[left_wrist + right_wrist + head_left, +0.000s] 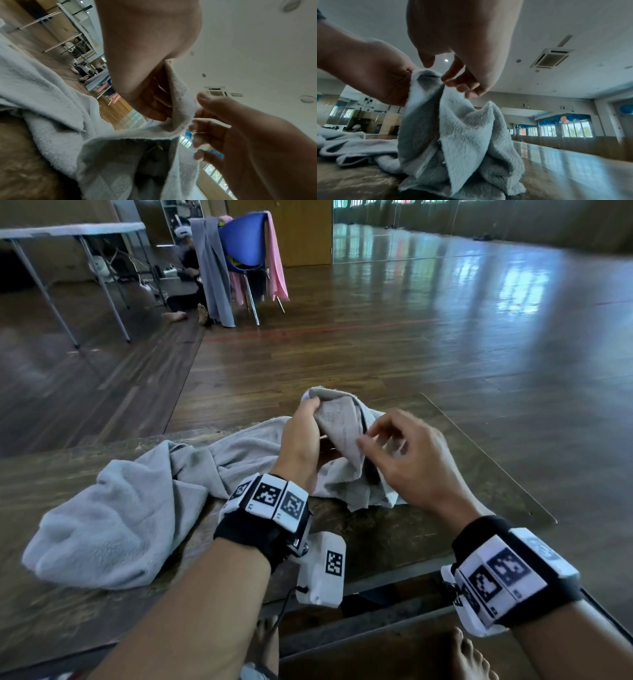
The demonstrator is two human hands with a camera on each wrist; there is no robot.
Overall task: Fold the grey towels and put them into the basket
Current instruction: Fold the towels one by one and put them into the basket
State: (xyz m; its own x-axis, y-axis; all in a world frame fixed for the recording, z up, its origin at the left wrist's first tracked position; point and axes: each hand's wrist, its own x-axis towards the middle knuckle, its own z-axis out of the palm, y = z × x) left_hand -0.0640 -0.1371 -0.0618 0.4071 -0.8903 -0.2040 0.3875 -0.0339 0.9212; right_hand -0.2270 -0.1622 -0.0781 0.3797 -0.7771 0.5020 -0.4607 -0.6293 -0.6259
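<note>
Rising near-upright, grey towel (337, 422) corner pinched by left hand (301, 436).

Left hand (303, 436) pinches the grey towel (137, 508) corner above the table (445, 474); right hand (407, 460) reaches beside it

The crumpled grey towel (116, 508) covers the left and middle of the tabletop (462, 474). Bare tabletop lies open to the right of the right hand (407, 463) and along the near edge under both wrists.
</note>
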